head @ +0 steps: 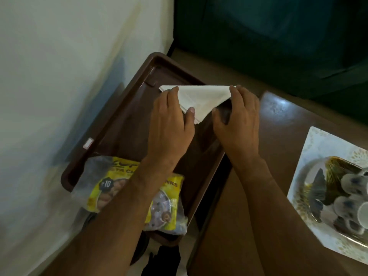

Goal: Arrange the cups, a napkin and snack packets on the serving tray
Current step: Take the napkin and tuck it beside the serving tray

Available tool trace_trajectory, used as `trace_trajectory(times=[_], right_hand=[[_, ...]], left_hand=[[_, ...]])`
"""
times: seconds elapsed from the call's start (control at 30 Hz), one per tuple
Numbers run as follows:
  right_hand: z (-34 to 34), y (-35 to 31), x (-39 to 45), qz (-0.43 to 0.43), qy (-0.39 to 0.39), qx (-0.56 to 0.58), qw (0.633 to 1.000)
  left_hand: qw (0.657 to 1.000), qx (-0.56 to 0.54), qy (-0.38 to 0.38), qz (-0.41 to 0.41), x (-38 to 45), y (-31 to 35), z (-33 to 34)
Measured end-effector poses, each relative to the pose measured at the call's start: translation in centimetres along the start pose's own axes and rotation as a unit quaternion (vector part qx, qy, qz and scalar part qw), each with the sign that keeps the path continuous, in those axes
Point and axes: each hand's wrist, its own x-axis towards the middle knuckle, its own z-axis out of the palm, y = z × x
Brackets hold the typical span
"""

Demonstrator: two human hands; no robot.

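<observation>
Holding a white napkin [201, 100], folded to a triangle, over the far half of the brown tray [127, 108], point toward the wearer. Left hand [171, 126] at the left corner, fingers [172, 94] on top and thumb against the slanted edge, pinching the layers; right hand [237, 124] at the right corner, fingers curled over it and thumb below, pinching too. Light, soft, limp paper by the look of it, several layers showing at the folded edges (likely to fan apart or slip if gripped at one corner only). Best taken at the two wide corners or flat under a palm; no weight to speak of, easy to crease or tear, prone to lifting in any draught. Whether resting on the tray floor or held just above cannot be told. Yellow snack packets [127, 192] lying at the near end of the tray, partly under the left forearm, glossy and crinkly. Cups [350, 198] well apart to the right, clustered on a gold-rimmed plate [342, 166] on a white mat, probably fragile. Dark, glossy surface [278, 120] under both, likely slippery. Pale wall to the left, dark green cloth beyond.
</observation>
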Motion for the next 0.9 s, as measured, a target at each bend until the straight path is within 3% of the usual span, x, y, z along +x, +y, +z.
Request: trace_trajectory(times=[0.17,0.33,0.63,0.73,0.9], right_hand=[[1.1,0.2,3.0,0.030,0.019,-0.005,0.999],[1.9,0.6,5.1,0.107,0.041,0.080,0.990],[2.2,1.3,4.5,0.106,0.079,0.146,0.980],[1.0,0.8,3.9,0.089,0.084,0.195,0.973],[-1.2,0.1,2.4,0.063,0.068,0.259,0.961]], left_hand=[[0.999,0.030,-0.034,0.027,4.0,-1.1,0.5],[0.990,0.103,-0.076,0.053,6.2,-1.9,1.5],[0.985,0.140,-0.080,0.068,6.5,-2.1,1.9],[0.986,0.103,-0.105,0.080,6.3,-2.0,1.5],[0.982,-0.063,-0.164,0.075,5.4,-0.5,0.5]])
